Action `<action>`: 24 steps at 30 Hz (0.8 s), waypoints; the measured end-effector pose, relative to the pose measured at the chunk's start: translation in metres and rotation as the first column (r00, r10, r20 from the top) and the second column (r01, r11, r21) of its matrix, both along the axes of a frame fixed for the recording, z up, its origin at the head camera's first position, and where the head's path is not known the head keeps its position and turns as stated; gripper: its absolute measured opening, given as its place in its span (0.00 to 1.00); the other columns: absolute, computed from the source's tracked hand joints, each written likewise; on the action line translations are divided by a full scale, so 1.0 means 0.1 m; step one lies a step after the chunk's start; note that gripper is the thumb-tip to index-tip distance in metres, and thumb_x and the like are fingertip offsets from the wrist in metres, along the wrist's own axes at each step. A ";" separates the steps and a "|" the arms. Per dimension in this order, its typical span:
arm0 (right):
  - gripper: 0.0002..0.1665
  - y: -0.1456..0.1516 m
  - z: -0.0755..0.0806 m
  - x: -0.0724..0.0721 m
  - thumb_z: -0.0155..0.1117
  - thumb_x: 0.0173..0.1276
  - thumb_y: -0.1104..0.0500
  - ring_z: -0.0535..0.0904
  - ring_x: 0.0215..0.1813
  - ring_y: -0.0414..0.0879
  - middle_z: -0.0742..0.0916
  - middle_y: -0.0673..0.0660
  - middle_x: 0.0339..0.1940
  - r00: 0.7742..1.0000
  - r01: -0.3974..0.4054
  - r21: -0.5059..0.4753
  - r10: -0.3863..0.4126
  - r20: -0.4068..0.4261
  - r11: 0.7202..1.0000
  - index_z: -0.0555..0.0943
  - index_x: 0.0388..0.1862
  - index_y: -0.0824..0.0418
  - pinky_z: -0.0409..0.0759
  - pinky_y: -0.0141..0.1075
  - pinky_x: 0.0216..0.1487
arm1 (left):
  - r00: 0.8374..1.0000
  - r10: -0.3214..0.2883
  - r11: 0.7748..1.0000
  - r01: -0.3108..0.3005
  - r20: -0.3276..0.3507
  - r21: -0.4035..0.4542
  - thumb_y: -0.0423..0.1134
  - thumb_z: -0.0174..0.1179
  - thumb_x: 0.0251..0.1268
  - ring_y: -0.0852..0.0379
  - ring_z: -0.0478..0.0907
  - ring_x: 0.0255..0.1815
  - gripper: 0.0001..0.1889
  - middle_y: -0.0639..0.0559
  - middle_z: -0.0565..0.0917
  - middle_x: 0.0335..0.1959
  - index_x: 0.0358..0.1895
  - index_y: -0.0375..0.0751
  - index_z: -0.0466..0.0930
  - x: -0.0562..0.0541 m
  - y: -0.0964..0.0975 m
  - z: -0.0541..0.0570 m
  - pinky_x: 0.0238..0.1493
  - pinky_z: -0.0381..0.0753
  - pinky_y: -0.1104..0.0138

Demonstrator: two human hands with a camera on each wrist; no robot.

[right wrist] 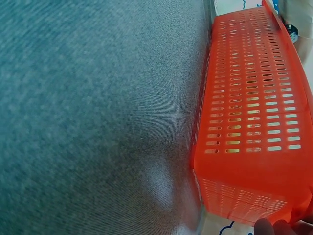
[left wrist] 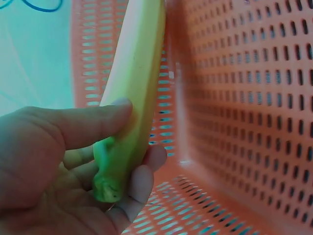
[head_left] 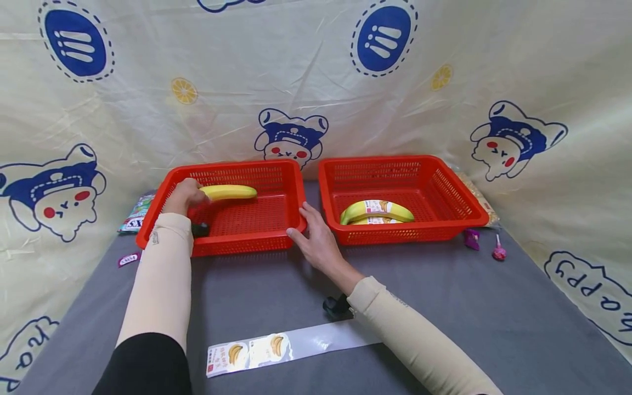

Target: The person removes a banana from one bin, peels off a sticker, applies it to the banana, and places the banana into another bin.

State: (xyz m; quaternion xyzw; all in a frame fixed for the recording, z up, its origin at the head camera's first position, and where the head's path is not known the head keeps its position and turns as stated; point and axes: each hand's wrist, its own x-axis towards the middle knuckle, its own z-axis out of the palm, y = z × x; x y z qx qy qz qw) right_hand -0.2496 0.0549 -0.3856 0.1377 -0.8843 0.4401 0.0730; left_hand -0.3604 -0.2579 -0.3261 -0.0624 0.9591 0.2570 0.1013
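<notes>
My left hand (head_left: 185, 196) is inside the left red basket (head_left: 247, 243), by its left wall. It holds a yellow banana (head_left: 229, 192) near its greenish end; in the left wrist view the thumb lies across the banana (left wrist: 134, 68) and the fingers curl behind it. My right hand (head_left: 318, 241) touches the front right corner of that same basket, thumb at the front rim and fingers fairly straight along the right side. In the right wrist view only dark fingertips (right wrist: 276, 228) show, beside the basket's outer wall (right wrist: 252, 107).
A second red basket (head_left: 405, 235) at the right holds bananas (head_left: 377, 209) with labels on them. A strip of banana labels (head_left: 269, 349) lies on the grey table near me. Snack packets (head_left: 135, 214), a purple candy (head_left: 471, 240) and a lollipop (head_left: 499, 249) sit around the baskets.
</notes>
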 end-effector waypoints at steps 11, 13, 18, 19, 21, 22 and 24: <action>0.42 0.01 0.01 -0.03 0.65 0.62 0.48 0.63 0.73 0.49 0.63 0.51 0.75 1.000 0.021 -0.002 -0.021 0.013 1.000 0.62 0.71 0.58 0.74 0.43 0.61 | 0.979 -0.055 0.987 0.083 -0.196 0.140 0.38 0.55 0.65 0.44 0.66 0.43 0.24 0.34 0.72 0.44 0.58 0.21 0.68 0.19 0.05 0.38 0.45 0.67 0.62; 0.42 0.01 0.01 -0.03 0.65 0.61 0.47 0.62 0.73 0.49 0.62 0.50 0.75 1.000 0.018 0.005 -0.018 0.018 1.000 0.62 0.71 0.58 0.73 0.43 0.61 | 0.975 -0.047 0.980 0.087 -0.219 0.180 0.39 0.54 0.67 0.44 0.66 0.46 0.26 0.33 0.71 0.49 0.62 0.24 0.66 0.26 0.08 0.44 0.47 0.66 0.61; 0.42 0.02 0.00 -0.03 0.64 0.61 0.46 0.60 0.74 0.48 0.61 0.49 0.76 0.999 0.005 0.011 -0.005 0.036 1.000 0.62 0.72 0.56 0.73 0.42 0.61 | 0.954 -0.032 0.964 0.108 -0.297 0.243 0.44 0.52 0.69 0.46 0.67 0.49 0.29 0.34 0.71 0.57 0.67 0.31 0.62 0.49 0.21 0.58 0.49 0.66 0.61; 0.43 0.02 0.00 -0.03 0.64 0.61 0.45 0.60 0.74 0.48 0.61 0.49 0.76 0.999 0.003 0.012 -0.003 0.038 1.000 0.61 0.72 0.56 0.73 0.42 0.62 | 0.949 -0.025 0.957 0.113 -0.314 0.267 0.45 0.52 0.69 0.46 0.67 0.49 0.29 0.34 0.71 0.58 0.68 0.33 0.62 0.55 0.24 0.61 0.49 0.66 0.62; 0.42 0.02 0.00 -0.04 0.64 0.62 0.46 0.60 0.74 0.48 0.61 0.49 0.76 0.999 0.000 0.015 -0.001 0.038 1.000 0.62 0.72 0.56 0.73 0.42 0.62 | 0.935 -0.012 0.943 0.128 -0.354 0.307 0.45 0.52 0.69 0.48 0.68 0.50 0.29 0.35 0.72 0.59 0.68 0.35 0.62 0.69 0.29 0.65 0.48 0.67 0.64; 0.42 0.02 0.00 -0.04 0.64 0.62 0.46 0.60 0.74 0.48 0.61 0.49 0.76 0.999 -0.002 0.017 0.001 0.037 1.000 0.62 0.72 0.56 0.73 0.42 0.62 | 0.927 -0.008 0.938 0.137 -0.375 0.319 0.45 0.53 0.69 0.49 0.69 0.50 0.29 0.36 0.72 0.60 0.69 0.37 0.62 0.77 0.32 0.66 0.47 0.67 0.66; 0.42 0.02 0.00 -0.05 0.64 0.62 0.46 0.60 0.74 0.49 0.61 0.50 0.76 0.999 -0.005 0.026 0.004 0.034 1.000 0.62 0.72 0.57 0.73 0.42 0.62 | 0.912 0.002 0.928 0.151 -0.410 0.340 0.45 0.53 0.68 0.50 0.69 0.50 0.28 0.38 0.73 0.60 0.68 0.39 0.63 0.93 0.38 0.69 0.46 0.68 0.68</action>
